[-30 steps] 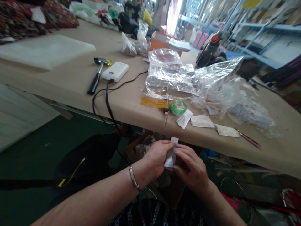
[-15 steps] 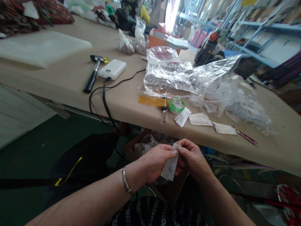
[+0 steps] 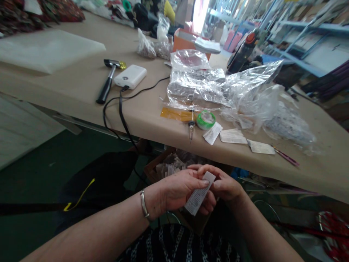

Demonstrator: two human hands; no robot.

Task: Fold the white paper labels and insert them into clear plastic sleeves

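The left hand (image 3: 182,186), a metal bracelet (image 3: 144,204) on its wrist, pinches a white printed label (image 3: 196,199), the thumb lying across its upper part and the fingers curled behind. The label is held at a slant in front of the table edge, below the tabletop and above the person's lap. The right hand (image 3: 229,186) is bent round the label's upper end, its thumb close to the label's edge; whether its fingers grip the label or merely rest beside it, I cannot tell. Beneath the table, just beyond the hands, a cardboard box (image 3: 151,168) contains pale scraps (image 3: 174,165). Along the edge of the brown table (image 3: 152,125) lie 3 groups of white slips: the first (image 3: 212,133) just beside a green-rimmed roll (image 3: 206,120), the second (image 3: 233,136) in the middle, and the third (image 3: 261,147) touching a pink slender tool (image 3: 286,157). Left of the roll, a pointed tool (image 3: 191,127) lies near an amber strip (image 3: 176,114), with crumpled clear plastic (image 3: 197,89) behind. Farther left are a white device (image 3: 131,76) with a black cable (image 3: 121,114) and a hammer (image 3: 108,82).
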